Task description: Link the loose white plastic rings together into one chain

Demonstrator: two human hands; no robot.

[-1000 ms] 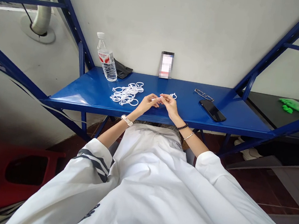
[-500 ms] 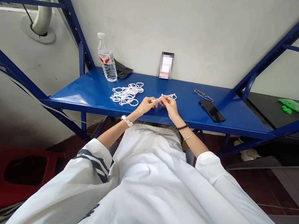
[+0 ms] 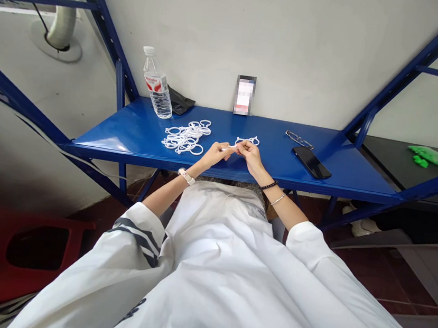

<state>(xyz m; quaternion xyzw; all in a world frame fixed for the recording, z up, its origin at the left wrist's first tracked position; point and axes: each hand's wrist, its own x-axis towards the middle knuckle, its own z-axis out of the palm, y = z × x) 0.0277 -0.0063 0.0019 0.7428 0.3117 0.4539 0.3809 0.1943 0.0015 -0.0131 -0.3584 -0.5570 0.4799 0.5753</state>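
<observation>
Centrally, slim white piece [image 3: 227,148] held over blue tabletop [image 3: 275,163], long axis roughly sideways: left hand [image 3: 215,154] pinching one end, right hand [image 3: 250,153] closed on other. White ring pile [image 3: 184,137] leftward, nearer left hand; more white rings [image 3: 250,139] just beyond right hand.

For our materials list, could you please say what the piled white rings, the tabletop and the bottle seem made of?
White rings: probably smooth plastic, judging by their even colour and uniform thin shape.
Tabletop: likely painted metal, glossy; the blue surface reflects a bright patch at left.
Bottle: clear, shiny plastic, it seems, from its ribbed, see-through wall.
</observation>
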